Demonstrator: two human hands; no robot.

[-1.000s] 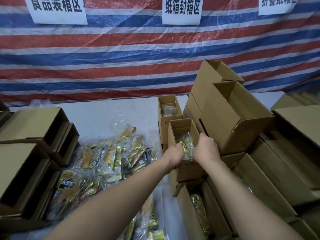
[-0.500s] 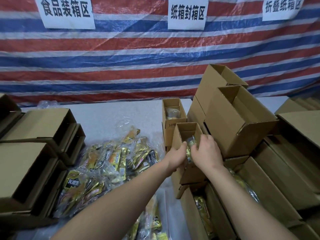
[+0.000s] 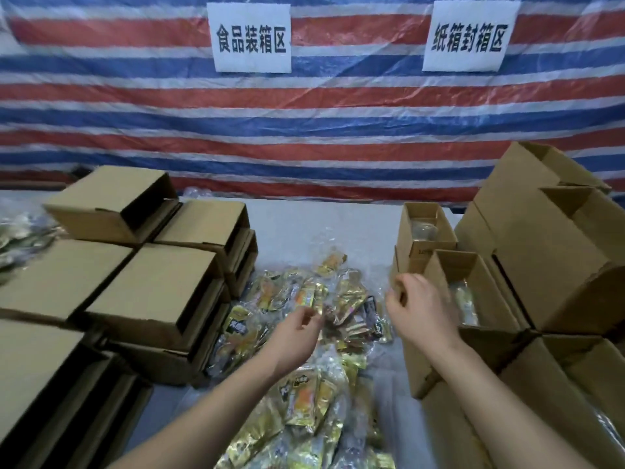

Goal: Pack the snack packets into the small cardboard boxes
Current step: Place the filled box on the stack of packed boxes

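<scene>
A heap of gold and yellow snack packets [image 3: 341,309] in clear plastic lies on the white table, running down to the near edge. My left hand [image 3: 297,333] hovers over the heap with fingers loosely curled and nothing in them. My right hand [image 3: 417,308] is just left of a small open cardboard box [image 3: 443,265], fingers loosely curled and holding nothing. Inside that box lies a snack packet [image 3: 466,301]. Behind it stands a second small open box [image 3: 406,231] with something pale inside.
Stacked cardboard boxes [image 3: 159,282] lying on their sides fill the left of the table. Larger open boxes [image 3: 548,258] pile up on the right, with more boxes [image 3: 575,384] at the near right. A striped tarp [image 3: 338,130] with paper signs hangs behind.
Both hands have come out of the small box, leaving the packet inside, and moved left toward the snack heap. The view has swung left.
</scene>
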